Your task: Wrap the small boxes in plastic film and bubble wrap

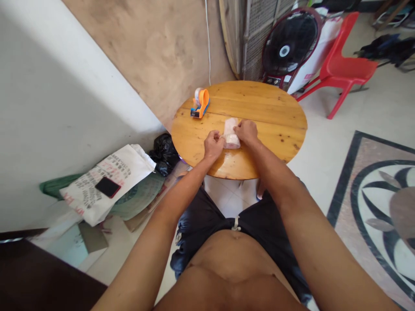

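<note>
A small pale pinkish package (231, 134), apparently wrapped in clear plastic, lies on the round wooden table (279, 112). At its left edge, my left hand (214, 145) is closed in a pinch; a thin strip or edge of the wrapping seems to run from its fingertips to the package. My right hand (247, 130) is closed against the package's right side, with thumb and fingers gripping its edge. Farther back on the left of the table stands an orange and blue tape dispenser (201, 103) with a roll of tape in it.
A wall borders the table at the back left. A fan (290, 43) and a red plastic chair (346, 65) stand behind on the right. To the left, a phone (108, 187) lies on a white printed sack (97, 205) near a black plastic bag (164, 151).
</note>
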`<action>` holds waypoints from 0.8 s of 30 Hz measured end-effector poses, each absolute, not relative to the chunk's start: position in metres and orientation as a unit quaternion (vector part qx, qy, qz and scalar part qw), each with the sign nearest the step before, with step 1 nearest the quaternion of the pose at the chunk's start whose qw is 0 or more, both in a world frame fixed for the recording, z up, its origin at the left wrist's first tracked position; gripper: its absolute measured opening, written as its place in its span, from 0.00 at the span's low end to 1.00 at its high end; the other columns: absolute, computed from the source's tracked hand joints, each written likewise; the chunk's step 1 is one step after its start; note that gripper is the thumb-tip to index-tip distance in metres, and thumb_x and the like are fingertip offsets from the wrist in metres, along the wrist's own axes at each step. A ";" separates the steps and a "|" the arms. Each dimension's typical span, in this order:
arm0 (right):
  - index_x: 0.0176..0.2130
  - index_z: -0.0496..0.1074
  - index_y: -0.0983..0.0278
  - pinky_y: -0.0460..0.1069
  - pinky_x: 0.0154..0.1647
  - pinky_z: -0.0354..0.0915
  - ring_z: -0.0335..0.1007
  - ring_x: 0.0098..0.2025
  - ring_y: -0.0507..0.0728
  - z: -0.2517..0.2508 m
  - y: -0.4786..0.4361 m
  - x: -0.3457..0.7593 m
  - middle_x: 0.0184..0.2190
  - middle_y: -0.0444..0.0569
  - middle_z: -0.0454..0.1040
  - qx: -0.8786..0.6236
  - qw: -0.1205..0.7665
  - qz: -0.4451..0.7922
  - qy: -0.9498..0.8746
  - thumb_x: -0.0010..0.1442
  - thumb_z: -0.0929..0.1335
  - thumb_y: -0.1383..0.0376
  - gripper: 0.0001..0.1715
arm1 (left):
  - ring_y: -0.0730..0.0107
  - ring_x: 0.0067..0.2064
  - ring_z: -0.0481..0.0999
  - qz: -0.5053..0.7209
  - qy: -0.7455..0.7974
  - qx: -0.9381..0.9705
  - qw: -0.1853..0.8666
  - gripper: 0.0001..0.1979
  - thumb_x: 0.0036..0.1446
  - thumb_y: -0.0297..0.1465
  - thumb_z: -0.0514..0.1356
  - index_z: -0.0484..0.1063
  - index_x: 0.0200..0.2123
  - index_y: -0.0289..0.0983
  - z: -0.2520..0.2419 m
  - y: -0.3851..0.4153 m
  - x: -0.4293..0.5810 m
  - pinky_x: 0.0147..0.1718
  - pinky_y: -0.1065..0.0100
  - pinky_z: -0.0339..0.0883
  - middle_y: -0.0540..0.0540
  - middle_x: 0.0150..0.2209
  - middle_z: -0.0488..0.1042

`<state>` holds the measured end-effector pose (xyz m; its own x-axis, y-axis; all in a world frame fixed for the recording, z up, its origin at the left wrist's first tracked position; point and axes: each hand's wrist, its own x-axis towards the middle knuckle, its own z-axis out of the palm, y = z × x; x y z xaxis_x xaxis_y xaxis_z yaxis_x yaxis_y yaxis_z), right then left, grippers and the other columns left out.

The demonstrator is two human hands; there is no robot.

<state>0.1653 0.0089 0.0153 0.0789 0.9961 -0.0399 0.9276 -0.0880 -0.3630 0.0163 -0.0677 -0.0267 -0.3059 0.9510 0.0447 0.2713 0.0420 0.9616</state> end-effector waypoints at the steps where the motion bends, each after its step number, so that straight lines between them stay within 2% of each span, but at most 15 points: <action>1: 0.41 0.79 0.68 0.57 0.48 0.67 0.75 0.45 0.65 0.016 0.008 0.166 0.41 0.61 0.80 -0.728 0.121 0.137 -0.660 0.57 0.70 0.60 0.16 | 0.66 0.37 0.77 0.486 0.649 0.482 0.333 0.14 0.55 0.29 0.60 0.71 0.46 0.36 -0.026 -0.066 0.015 0.42 0.65 0.72 0.47 0.34 0.76; 5: 0.41 0.77 0.67 0.56 0.48 0.67 0.74 0.44 0.63 0.019 -0.004 0.174 0.40 0.58 0.80 -0.721 0.174 0.140 -0.656 0.61 0.66 0.59 0.16 | 0.65 0.36 0.77 0.429 0.667 0.521 0.316 0.11 0.53 0.27 0.59 0.74 0.41 0.37 -0.021 -0.059 0.004 0.40 0.65 0.71 0.49 0.32 0.76; 7: 0.41 0.76 0.66 0.55 0.47 0.67 0.74 0.42 0.62 0.021 -0.017 0.179 0.39 0.56 0.79 -0.701 0.214 0.139 -0.666 0.63 0.64 0.58 0.17 | 0.65 0.36 0.76 0.408 0.659 0.553 0.307 0.06 0.53 0.30 0.60 0.75 0.35 0.37 -0.018 -0.057 -0.001 0.39 0.66 0.70 0.48 0.31 0.76; 9: 0.44 0.75 0.67 0.54 0.47 0.67 0.73 0.41 0.61 0.021 -0.033 0.184 0.37 0.55 0.78 -0.668 0.250 0.139 -0.687 0.65 0.62 0.56 0.20 | 0.65 0.36 0.76 0.390 0.661 0.569 0.296 0.06 0.54 0.33 0.61 0.74 0.31 0.36 -0.015 -0.056 -0.004 0.38 0.66 0.68 0.48 0.30 0.75; 13: 0.53 0.71 0.68 0.56 0.49 0.67 0.72 0.43 0.62 0.023 -0.059 0.184 0.45 0.58 0.75 -0.593 0.257 0.149 -0.748 0.58 0.67 0.51 0.30 | 0.64 0.36 0.75 0.367 0.686 0.563 0.279 0.10 0.58 0.36 0.59 0.72 0.29 0.37 -0.010 -0.056 -0.005 0.39 0.66 0.67 0.47 0.29 0.75; 15: 0.56 0.70 0.67 0.57 0.51 0.67 0.71 0.46 0.63 0.025 -0.064 0.181 0.49 0.60 0.73 -0.584 0.241 0.144 -0.762 0.57 0.68 0.53 0.32 | 0.64 0.36 0.75 0.360 0.697 0.561 0.263 0.08 0.58 0.35 0.58 0.72 0.30 0.37 -0.009 -0.056 -0.006 0.40 0.66 0.68 0.47 0.31 0.76; 18: 0.56 0.71 0.68 0.58 0.53 0.66 0.70 0.49 0.65 0.029 -0.062 0.177 0.49 0.61 0.74 -0.611 0.228 0.133 -0.746 0.57 0.66 0.59 0.29 | 0.62 0.37 0.76 0.350 0.709 0.559 0.251 0.06 0.58 0.32 0.58 0.72 0.36 0.37 -0.009 -0.057 -0.007 0.43 0.64 0.69 0.46 0.31 0.76; 20: 0.55 0.72 0.68 0.58 0.54 0.66 0.70 0.49 0.65 0.033 -0.057 0.179 0.48 0.61 0.75 -0.633 0.215 0.126 -0.733 0.57 0.65 0.63 0.27 | 0.61 0.38 0.77 0.358 0.698 0.572 0.238 0.11 0.58 0.30 0.57 0.71 0.44 0.36 -0.010 -0.060 -0.008 0.44 0.62 0.70 0.44 0.34 0.76; 22: 0.54 0.73 0.67 0.59 0.54 0.66 0.70 0.50 0.66 0.035 -0.052 0.184 0.48 0.61 0.75 -0.649 0.198 0.118 -0.725 0.56 0.63 0.66 0.27 | 0.59 0.46 0.76 0.379 0.667 0.611 0.195 0.19 0.56 0.27 0.56 0.67 0.53 0.34 -0.010 -0.065 -0.010 0.49 0.60 0.69 0.40 0.42 0.76; 24: 0.53 0.74 0.68 0.59 0.54 0.66 0.71 0.50 0.66 0.036 -0.047 0.191 0.48 0.62 0.76 -0.663 0.180 0.111 -0.718 0.56 0.63 0.67 0.26 | 0.56 0.57 0.70 0.388 0.616 0.674 0.128 0.26 0.53 0.24 0.56 0.64 0.57 0.33 -0.007 -0.071 -0.012 0.57 0.56 0.65 0.34 0.54 0.71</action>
<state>0.1909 -0.0472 0.0357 -0.0571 0.9921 0.1115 0.9123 0.0972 -0.3979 -0.0118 -0.0714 -0.0073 -0.0599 0.9290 0.3651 0.7313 -0.2081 0.6496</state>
